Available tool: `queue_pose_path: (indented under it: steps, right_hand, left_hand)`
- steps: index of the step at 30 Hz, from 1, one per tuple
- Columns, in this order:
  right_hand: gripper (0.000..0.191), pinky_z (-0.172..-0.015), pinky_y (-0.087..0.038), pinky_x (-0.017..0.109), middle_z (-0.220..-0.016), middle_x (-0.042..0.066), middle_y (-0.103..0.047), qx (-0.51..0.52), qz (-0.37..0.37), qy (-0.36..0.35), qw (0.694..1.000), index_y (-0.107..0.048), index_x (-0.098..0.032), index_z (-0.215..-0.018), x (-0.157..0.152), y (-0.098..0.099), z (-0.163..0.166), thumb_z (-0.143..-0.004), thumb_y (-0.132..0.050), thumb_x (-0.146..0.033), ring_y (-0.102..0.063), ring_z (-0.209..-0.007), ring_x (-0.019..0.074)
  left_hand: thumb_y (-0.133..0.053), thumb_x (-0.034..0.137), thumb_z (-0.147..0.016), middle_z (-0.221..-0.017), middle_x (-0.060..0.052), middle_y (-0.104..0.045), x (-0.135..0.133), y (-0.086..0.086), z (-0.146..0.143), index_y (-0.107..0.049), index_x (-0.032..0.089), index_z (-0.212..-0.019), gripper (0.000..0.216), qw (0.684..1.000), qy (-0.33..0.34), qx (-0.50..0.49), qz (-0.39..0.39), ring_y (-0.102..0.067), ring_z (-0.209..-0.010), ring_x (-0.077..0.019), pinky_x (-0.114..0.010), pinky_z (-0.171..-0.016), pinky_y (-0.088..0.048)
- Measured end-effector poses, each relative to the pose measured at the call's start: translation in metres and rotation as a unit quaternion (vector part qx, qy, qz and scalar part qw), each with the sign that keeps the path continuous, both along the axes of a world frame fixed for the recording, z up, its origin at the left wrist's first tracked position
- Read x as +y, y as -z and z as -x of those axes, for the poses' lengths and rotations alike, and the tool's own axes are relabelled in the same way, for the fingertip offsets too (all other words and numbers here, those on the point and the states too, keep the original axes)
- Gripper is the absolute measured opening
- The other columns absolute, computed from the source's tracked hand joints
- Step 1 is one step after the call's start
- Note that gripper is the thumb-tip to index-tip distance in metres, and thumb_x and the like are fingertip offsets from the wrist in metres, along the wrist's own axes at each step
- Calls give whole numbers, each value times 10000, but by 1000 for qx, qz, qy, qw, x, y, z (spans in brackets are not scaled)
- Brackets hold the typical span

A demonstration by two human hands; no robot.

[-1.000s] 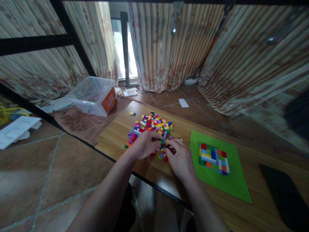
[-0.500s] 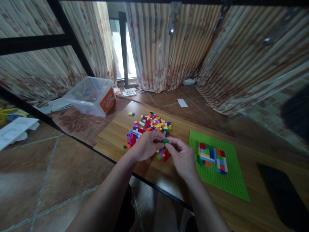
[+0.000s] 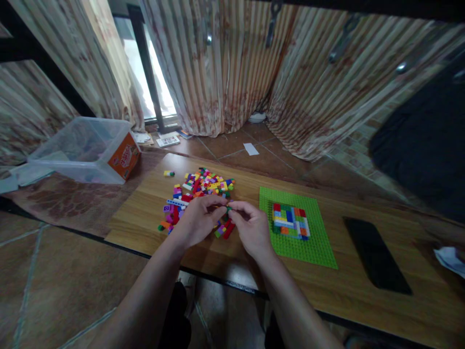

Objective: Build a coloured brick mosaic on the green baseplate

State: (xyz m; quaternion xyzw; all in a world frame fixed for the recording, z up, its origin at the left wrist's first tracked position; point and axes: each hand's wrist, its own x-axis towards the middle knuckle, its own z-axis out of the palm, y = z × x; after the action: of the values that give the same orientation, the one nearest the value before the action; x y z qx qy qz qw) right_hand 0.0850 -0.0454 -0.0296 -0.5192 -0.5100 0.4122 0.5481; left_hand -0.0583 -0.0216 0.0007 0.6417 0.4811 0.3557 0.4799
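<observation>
Between the fingertips of my left hand [image 3: 203,216] and my right hand [image 3: 250,224] sits a small green toy brick [image 3: 228,209], pinched from both sides and partly covered by the fingers. Both hands hover over the near right side of a pile of mixed-colour bricks [image 3: 210,182]. Some of that pile is hidden behind my left hand. To the right of my right hand lies a green baseplate [image 3: 317,247], with a low rectangular build of multicoloured bricks [image 3: 290,221] on it.
A wooden table [image 3: 134,213] carries everything. A dark flat slab [image 3: 376,254] lies at its right, with crumpled white paper [image 3: 450,259] beyond. One yellow-and-white brick piece [image 3: 169,173] lies apart. A clear plastic bin [image 3: 83,169] stands on the mat at the left.
The view has swung to the right, so the table and bin appear farther left. Both hands still pinch the green brick, which is now more covered by the fingers.
</observation>
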Motion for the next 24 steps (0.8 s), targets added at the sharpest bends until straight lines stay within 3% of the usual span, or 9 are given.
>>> queue_pose_path:
  steps: [5, 11, 16, 24]
  right_hand:
    - [189, -753, -550, 317, -874, 27, -739, 44, 31, 0, 999, -716, -206, -905, 0, 0, -5, -746, -655, -287, -679, -804, 180]
    - [241, -667, -554, 322, -876, 53, -742, -25, 61, -22, 998, -729, -193, -942, -3, 2, -18, -799, -610, -345, -685, -758, 197]
    - [186, -664, -526, 317, -797, 40, -732, -101, 32, 5, 994, -729, -194, -855, -8, -3, -27, -809, -600, -321, -666, -714, 194]
    - [180, -706, -483, 318, -806, 45, -730, -195, -8, 68, 978, -712, -196, -811, -19, -16, -37, -839, -553, -277, -655, -738, 193]
  left_hand:
    - [-597, 214, -779, -784, -27, -726, -2, 3, -8, -716, 144, -890, 177, 999, 26, -43, 17, -660, -708, -153, -241, -659, -517]
    - [-576, 194, -798, -810, -35, -742, -6, 6, -17, -729, 159, -904, 190, 999, 29, -9, -17, -685, -763, -171, -263, -717, -537]
    - [-575, 157, -778, -817, -46, -749, -11, 7, -31, -750, 161, -862, 194, 998, -27, 20, -59, -680, -736, -170, -254, -678, -532]
    - [-583, 139, -761, -727, -37, -729, -18, 11, -56, -761, 162, -804, 184, 994, -85, 7, -64, -647, -654, -153, -228, -596, -494]
